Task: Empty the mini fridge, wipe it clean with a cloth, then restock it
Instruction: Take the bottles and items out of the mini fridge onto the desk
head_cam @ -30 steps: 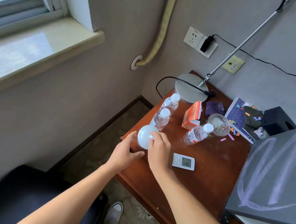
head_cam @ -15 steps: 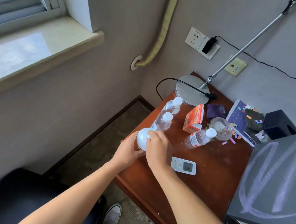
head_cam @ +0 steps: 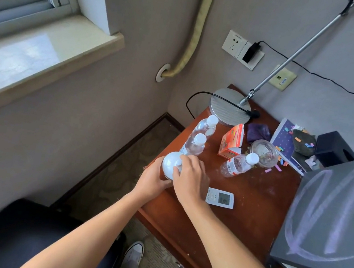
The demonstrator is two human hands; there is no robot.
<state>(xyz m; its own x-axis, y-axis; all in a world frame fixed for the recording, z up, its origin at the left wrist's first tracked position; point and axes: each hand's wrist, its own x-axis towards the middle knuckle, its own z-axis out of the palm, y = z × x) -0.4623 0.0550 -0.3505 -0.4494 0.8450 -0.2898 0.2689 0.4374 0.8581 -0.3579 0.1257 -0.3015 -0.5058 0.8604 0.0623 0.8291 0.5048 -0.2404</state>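
A white round-topped container (head_cam: 170, 163) stands at the near left corner of the brown desk (head_cam: 250, 205). My left hand (head_cam: 152, 178) wraps around its left side from below. My right hand (head_cam: 192, 180) lies over its top right, fingers curled on it. Two clear water bottles (head_cam: 195, 145) (head_cam: 206, 125) stand just behind it along the desk's left edge. A third bottle (head_cam: 237, 164) stands tilted near the middle. An orange carton (head_cam: 231, 142) stands beside them. The grey mini fridge top (head_cam: 332, 218), smeared with streaks, fills the right.
A white thermometer display (head_cam: 220, 198) lies right of my right hand. Behind stand a lamp base (head_cam: 228, 112), a clear lidded cup (head_cam: 263, 152), a purple cloth (head_cam: 258, 131), a notebook (head_cam: 286, 142) and a black box (head_cam: 334, 147). A dark chair (head_cam: 23, 237) is below left.
My left hand has closed in from the left and now grips the white container. My right hand stays on its top.
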